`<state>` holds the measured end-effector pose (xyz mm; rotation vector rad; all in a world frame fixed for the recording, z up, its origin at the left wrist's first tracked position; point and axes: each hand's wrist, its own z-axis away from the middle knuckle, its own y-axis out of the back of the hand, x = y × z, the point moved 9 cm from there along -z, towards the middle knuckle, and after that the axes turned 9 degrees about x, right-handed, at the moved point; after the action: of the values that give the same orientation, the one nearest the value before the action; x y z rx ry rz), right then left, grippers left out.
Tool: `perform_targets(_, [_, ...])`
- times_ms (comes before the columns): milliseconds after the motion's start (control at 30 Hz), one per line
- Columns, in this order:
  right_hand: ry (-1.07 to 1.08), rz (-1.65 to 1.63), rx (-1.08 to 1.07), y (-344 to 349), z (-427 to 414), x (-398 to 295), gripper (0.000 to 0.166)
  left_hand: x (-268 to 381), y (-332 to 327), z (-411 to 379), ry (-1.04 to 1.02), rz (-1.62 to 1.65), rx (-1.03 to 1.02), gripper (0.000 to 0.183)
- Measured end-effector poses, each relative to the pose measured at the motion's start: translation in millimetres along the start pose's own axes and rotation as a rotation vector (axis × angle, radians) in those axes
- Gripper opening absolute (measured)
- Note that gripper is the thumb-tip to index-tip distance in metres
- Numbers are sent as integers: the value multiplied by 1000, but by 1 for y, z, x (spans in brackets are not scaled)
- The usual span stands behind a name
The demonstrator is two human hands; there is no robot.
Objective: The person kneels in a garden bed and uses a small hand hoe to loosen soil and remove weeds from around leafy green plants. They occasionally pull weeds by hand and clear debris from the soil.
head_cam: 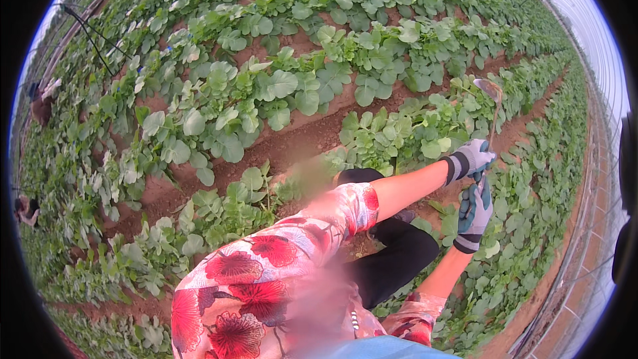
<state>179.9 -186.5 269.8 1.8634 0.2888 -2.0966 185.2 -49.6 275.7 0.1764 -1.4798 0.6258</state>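
My left hand (471, 158), in a grey knit glove with a teal coating and dark cuff, grips the thin shaft of a hand hoe (496, 114). The tool's curved, soil-stained metal blade points up and away, over leafy green plants (466, 109). Just below, my right hand (475, 210), gloved alike, has its fingers curled around the lower end of the handle. The two hands are close together, the left one nearer the blade. Part of the handle is hidden by the gloves.
Rows of broad-leaved plants (279, 85) grow around me, with a bare soil furrow (294, 137) between beds. My bent knee (408, 254) in black trousers is beside the plants. Two other people crouch at the far left. Curved greenhouse framing (593, 50) and a path (573, 304) lie at right.
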Motion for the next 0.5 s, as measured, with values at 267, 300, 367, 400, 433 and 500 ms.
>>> perform_targets(267, [-52,-215,301,90,-1,25,32,6,34,-21,-192,353,260,29])
perform_targets(300, [-67,-245,341,104,0,34,31,7,35,-20,-211,381,265,30])
perform_targets(367, [-112,-292,422,135,-1,56,31,1,24,-19,-162,291,198,29])
perform_targets(400, [-137,-355,454,142,3,59,28,-5,17,-17,-101,313,181,28])
perform_targets(433, [-151,-412,464,144,3,63,25,-9,17,-16,-79,291,175,27])
perform_targets(500, [-184,-521,483,149,-2,73,20,-12,16,-12,-79,358,214,27])
